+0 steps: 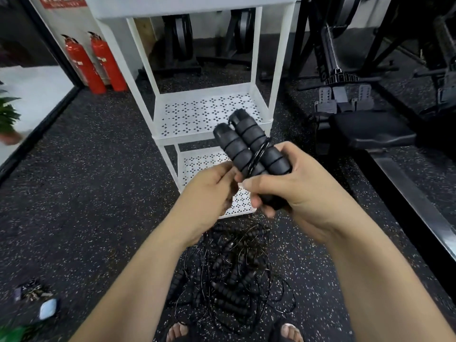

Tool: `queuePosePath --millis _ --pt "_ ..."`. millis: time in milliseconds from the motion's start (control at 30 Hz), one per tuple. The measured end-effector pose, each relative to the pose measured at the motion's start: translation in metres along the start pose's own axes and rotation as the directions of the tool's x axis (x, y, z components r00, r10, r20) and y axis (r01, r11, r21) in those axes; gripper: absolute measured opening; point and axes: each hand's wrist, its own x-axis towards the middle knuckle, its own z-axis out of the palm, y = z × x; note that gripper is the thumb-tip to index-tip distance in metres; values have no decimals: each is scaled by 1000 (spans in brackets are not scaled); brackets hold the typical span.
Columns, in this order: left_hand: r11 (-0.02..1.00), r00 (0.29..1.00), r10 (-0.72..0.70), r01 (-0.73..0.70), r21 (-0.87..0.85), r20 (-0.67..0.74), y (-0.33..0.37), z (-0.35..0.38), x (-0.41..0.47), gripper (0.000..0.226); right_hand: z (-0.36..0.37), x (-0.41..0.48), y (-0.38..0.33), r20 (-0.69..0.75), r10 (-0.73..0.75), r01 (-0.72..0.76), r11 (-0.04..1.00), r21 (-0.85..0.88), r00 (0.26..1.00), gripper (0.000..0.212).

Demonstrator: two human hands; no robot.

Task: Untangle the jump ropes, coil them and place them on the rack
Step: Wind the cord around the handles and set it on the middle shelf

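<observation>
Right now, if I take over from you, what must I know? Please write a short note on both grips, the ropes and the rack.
Right grip: holds two handles side by side, with cord wound round them.
Left grip: seems to pinch the cord at the handles.
Pile of tangled ropes: on the floor, in front of the rack.
Done: one rope is nearly coiled. No rope shows on the rack shelves in view.
Left: finish this coil, put it on the rack, then untangle and coil the pile.
</observation>
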Motion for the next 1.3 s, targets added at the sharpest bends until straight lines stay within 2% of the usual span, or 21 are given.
queuePosePath --millis 133,267,400,600,733,833,933,1033,1167,1233,1267,1300 --pt "901 992 119 -123 415 36 -5 -2 -3 39 -6 8 10 -183 -47 17 987 -160 982 50" --pt "824 991 80 -126 553 106 -4 -9 -7 29 -18 14 22 -271 -40 -66 926 -371 962 51" --pt "842 991 63 -117 527 119 7 -15 -13 30 -26 17 29 -204 27 -122 876 -468 979 48" --pt "881 991 96 -130 454 97 13 -33 -15 20 -18 15 28 -38 184 -179 855 -487 982 46" --pt "932 983 170 -182 313 64 15 -42 -14 16 -12 9 22 168 316 -197 847 -494 934 46" --pt "946 971 223 -238 221 87 18 -45 -18 20 -9 2 14 293 378 -165 814 -557 878 45" --pt "950 965 247 -259 173 88 19 -51 -18 26 -10 -6 4 396 425 -175 830 -530 814 51" --pt "977 970 204 -211 41 133 13 -60 -12 22 -14 -11 -1 472 405 -178 873 -455 783 48" --pt "984 959 115 -74 -162 258 6 -61 -9 24 -16 -13 -3 547 351 -156 915 -371 760 42" --pt "979 961 105 -55 -196 257 7 -58 -8 11 -17 -13 -4 566 286 -143 948 -284 773 42" --pt "983 970 82 -40 -181 228 9 -56 -7 14 -17 -12 -5 560 243 -132 964 -232 792 42" --pt "991 985 49 -27 -133 168 7 -54 -5 39 -17 -12 -5 540 197 -121 977 -173 818 43"
